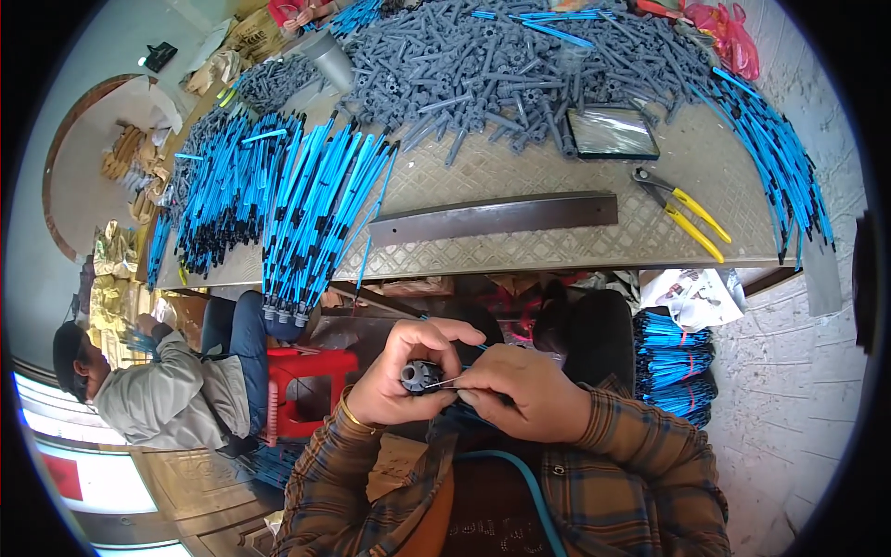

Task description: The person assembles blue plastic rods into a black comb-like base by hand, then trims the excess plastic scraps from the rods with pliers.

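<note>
In front of my body, my left hand (390,379) is curled around a grey notched plastic hub (420,375), its round hollow end facing up. My right hand (531,392) pinches a thin metal wire (445,382) that reaches across to the hub's rim. A bit of blue rod shows between the two hands; its rest is hidden by the fingers. On the table ahead lie bundles of blue rods with black ends (325,200), some fitted with grey hubs at their near ends.
Grey plastic tube parts (445,70) are heaped across the table's back. A dark metal bar (497,218), yellow-handled pliers (682,213) and a black-rimmed tray (613,133) lie nearer. More blue rods (775,167) hang over the right edge. Another person (186,385) sits left, beside a red stool (306,385).
</note>
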The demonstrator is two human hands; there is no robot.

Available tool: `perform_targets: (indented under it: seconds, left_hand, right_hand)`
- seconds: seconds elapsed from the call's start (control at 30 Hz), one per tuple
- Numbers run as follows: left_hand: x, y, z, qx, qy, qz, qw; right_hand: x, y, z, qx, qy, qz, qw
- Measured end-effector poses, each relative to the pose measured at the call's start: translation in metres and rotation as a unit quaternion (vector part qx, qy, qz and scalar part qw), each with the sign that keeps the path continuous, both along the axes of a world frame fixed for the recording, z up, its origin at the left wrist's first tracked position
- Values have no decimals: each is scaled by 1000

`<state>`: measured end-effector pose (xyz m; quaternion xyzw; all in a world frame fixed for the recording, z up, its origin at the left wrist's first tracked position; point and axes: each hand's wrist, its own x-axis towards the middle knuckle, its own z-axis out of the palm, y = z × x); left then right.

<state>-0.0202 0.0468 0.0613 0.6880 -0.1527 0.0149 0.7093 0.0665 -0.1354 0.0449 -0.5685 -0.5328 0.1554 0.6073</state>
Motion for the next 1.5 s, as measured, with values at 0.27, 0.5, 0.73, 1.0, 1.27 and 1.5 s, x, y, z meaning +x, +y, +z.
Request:
perform_targets:
  seconds: [0.27, 0.5, 0.73, 1.0, 1.27, 1.5]
  left_hand:
    - [0, -1, -3, -17, -14, -11, 1000]
    - [8, 7, -1, -39, -9, 6, 999]
    - [6, -1, 4, 4, -32, 1, 999]
    - [-6, -4, 0, 27, -1, 20, 999]
    - [7, -9, 10, 46, 0, 0, 999]
    - [1, -10, 6, 21, -11, -8, 1000]
  right_hand:
    - [15, -26, 13, -47, -80, -76, 993]
    - [153, -144, -6, -274, -326, -484, 765]
    - [174, -158, -10, -319, -457, -460, 691]
    - [111, -158, 6, -211, 217, -228, 926]
    - [50, -97, 23, -391, 298, 240, 837]
    - [45, -81, 23, -379, 367, 282, 801]
